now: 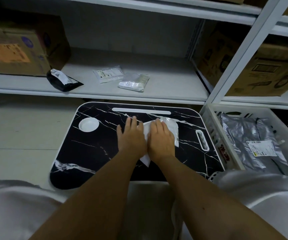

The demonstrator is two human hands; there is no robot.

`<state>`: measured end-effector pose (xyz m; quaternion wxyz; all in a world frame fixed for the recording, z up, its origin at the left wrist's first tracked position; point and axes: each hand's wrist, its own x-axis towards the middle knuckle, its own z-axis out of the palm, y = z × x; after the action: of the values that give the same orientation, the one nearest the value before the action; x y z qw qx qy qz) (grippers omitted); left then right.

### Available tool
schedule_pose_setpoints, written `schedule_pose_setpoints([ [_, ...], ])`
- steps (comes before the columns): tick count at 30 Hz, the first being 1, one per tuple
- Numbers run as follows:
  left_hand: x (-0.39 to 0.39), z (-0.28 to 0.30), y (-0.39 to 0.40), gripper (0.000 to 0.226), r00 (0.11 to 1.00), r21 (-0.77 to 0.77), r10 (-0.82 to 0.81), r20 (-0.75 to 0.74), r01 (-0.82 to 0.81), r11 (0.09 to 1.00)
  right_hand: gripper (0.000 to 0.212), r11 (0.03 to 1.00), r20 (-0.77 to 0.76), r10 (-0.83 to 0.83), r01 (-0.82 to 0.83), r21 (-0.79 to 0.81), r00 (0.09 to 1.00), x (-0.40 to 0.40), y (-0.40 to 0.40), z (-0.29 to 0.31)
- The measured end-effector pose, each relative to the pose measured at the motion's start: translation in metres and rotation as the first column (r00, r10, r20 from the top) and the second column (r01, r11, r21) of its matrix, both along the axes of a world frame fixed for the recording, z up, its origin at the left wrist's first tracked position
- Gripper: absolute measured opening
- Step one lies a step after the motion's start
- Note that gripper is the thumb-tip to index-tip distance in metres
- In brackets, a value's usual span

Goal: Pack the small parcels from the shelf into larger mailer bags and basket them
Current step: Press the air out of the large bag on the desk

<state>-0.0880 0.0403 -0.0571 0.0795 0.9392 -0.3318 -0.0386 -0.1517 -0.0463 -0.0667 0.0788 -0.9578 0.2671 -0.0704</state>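
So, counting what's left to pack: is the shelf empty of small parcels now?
No, three small parcels lie on the shelf.

Shelf [157,94] centre open; cardboard box [18,49] left, basket [207,118] right.

Under my fingers [134,123] the black marbled counter [91,153] carries a white mailer bag [170,129], with a white round dish [88,124] left of them. Beyond my fingers the white shelf [165,90] holds a black parcel [61,81], a white parcel [108,76], a silver parcel [134,81] and a cardboard box [18,49] far left.
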Motion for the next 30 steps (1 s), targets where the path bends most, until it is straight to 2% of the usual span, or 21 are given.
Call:
schedule_pose_setpoints([
  [3, -0.006, -0.015, -0.013, 0.062, 0.992, 0.105, -0.116, 0.046, 0.111, 0.988, 0.060, 0.995, -0.141, 0.078, -0.087, -0.056, 0.987, 0.002, -0.016, -0.006],
  [8, 0.003, -0.040, -0.013, 0.068, 0.987, 0.285, -0.159, -0.007, 0.155, 0.946, 0.056, 0.987, -0.318, 0.133, -0.153, -0.040, 0.939, 0.007, -0.026, -0.018],
  [12, 0.013, -0.054, -0.005, 0.069, 0.986, 0.332, -0.122, -0.117, 0.155, 0.930, 0.062, 0.953, -0.370, 0.208, -0.272, -0.131, 0.905, 0.018, -0.019, -0.037],
  [17, 0.022, -0.059, -0.002, 0.074, 0.969, 0.337, -0.088, -0.230, 0.165, 0.927, 0.065, 0.946, -0.405, 0.227, -0.299, -0.124, 0.886, 0.027, -0.018, -0.047],
  [22, 0.024, -0.061, -0.004, 0.072, 0.970, 0.328, -0.072, -0.231, 0.148, 0.933, 0.059, 0.965, -0.390, 0.212, -0.255, -0.063, 0.896, 0.031, -0.020, -0.049],
  [25, 0.022, -0.055, -0.010, 0.050, 0.994, 0.192, -0.060, -0.090, 0.077, 0.978, 0.050, 0.960, -0.365, 0.233, -0.274, -0.064, 0.902, 0.038, -0.021, -0.036],
  [27, 0.019, -0.051, -0.016, 0.038, 1.000, 0.092, -0.029, 0.000, 0.029, 0.995, 0.035, 0.963, -0.234, 0.224, -0.251, -0.094, 0.946, 0.043, -0.026, -0.028],
  [29, 0.010, -0.052, -0.025, 0.046, 0.999, 0.025, -0.046, -0.025, 0.047, 0.999, 0.035, 0.988, -0.078, 0.133, -0.138, -0.063, 0.988, 0.043, -0.035, -0.024],
  [30, 0.005, -0.053, -0.029, 0.052, 0.995, 0.006, -0.076, -0.064, 0.076, 0.997, 0.038, 0.995, -0.051, 0.097, -0.099, -0.028, 0.994, 0.041, -0.040, -0.026],
])
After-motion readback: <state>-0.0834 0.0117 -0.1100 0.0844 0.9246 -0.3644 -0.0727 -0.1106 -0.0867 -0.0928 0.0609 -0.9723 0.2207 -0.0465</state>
